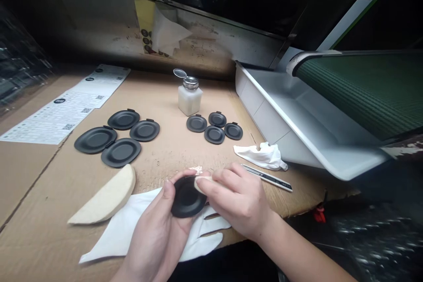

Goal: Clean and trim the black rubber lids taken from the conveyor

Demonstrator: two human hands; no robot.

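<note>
My left hand (158,233) is closed round the edge of a black plastic lid (187,200), its dished face turned up. In my right hand (239,198), a small cream pad (200,184) is pinched against the lid's right rim, mostly covered by the fingers. Beneath both hands a white glove (124,224) lies flat on the cardboard. A thick cream half-round felt piece (104,198) rests on the glove's left side. Beyond my hands are two groups of several black lids, larger lids (123,152) on the left and smaller lids (214,134) on the right.
A square pump bottle (190,99), its cap flipped up, stands at the back. To the right are a crumpled white cloth (262,156), a utility knife (269,178) and a large white bin (264,116) beside a green conveyor belt (366,83). Printed label sheets (49,119) lie left.
</note>
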